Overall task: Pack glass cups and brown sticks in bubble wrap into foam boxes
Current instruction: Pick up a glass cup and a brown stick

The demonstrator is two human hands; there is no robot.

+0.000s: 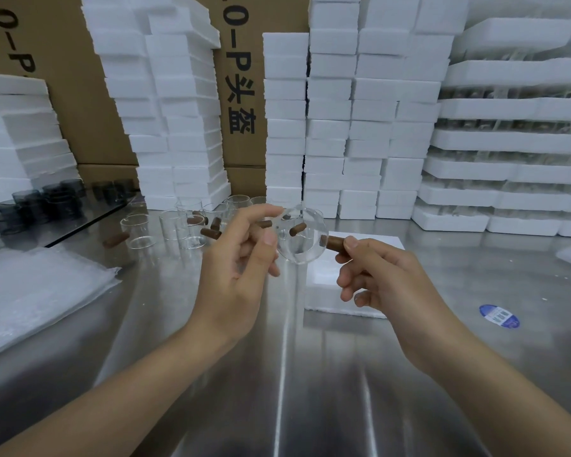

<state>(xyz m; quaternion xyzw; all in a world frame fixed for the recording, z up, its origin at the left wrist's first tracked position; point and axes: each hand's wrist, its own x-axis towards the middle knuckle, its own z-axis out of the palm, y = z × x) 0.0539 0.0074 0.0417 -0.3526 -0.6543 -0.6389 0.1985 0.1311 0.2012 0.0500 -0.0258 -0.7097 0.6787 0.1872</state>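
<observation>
My left hand point(241, 255) holds a clear glass cup point(302, 237) by its rim, tipped on its side with the mouth toward me, above the steel table. My right hand point(373, 275) pinches a brown stick point(333, 242) whose end touches the cup's right side. A white foam box point(327, 291) lies on the table right under my hands. Several more clear cups point(175, 225) and loose brown sticks point(208, 231) stand behind my left hand. A pile of bubble wrap point(37, 291) lies at the left.
Tall stacks of white foam boxes point(330, 127) line the back, with cardboard cartons point(241, 77) behind them. Dark tinted mugs point(40, 202) sit on a glass sheet at the far left. A blue sticker point(500, 315) is on the steel table point(277, 390) at the right.
</observation>
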